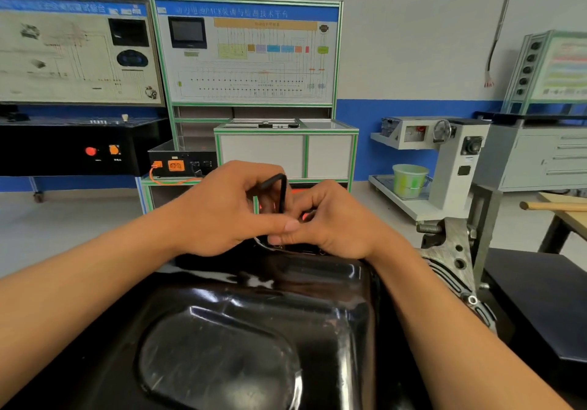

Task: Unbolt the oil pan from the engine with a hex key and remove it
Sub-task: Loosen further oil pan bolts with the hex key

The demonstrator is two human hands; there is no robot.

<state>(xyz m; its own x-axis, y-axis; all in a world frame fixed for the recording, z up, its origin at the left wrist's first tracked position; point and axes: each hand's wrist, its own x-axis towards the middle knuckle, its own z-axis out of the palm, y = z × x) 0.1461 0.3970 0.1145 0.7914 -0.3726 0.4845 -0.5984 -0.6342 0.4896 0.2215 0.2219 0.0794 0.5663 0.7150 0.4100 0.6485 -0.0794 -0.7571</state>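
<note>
Both my hands meet at the middle of the frame over the far edge of the glossy black oil pan [254, 330], which fills the lower centre and sits on the engine [451, 260], whose grey metal shows at the right. My left hand [219, 212] is closed on the bent top of the black hex key [281, 192], thumb stretched across toward the other hand. My right hand [333, 222] pinches the key's upright shaft low down, fingers curled tight at the pan's rim. Behind, a green-framed training panel [247, 53] stands at upper centre, and a green bucket [409, 180] sits on a shelf at right.
</note>
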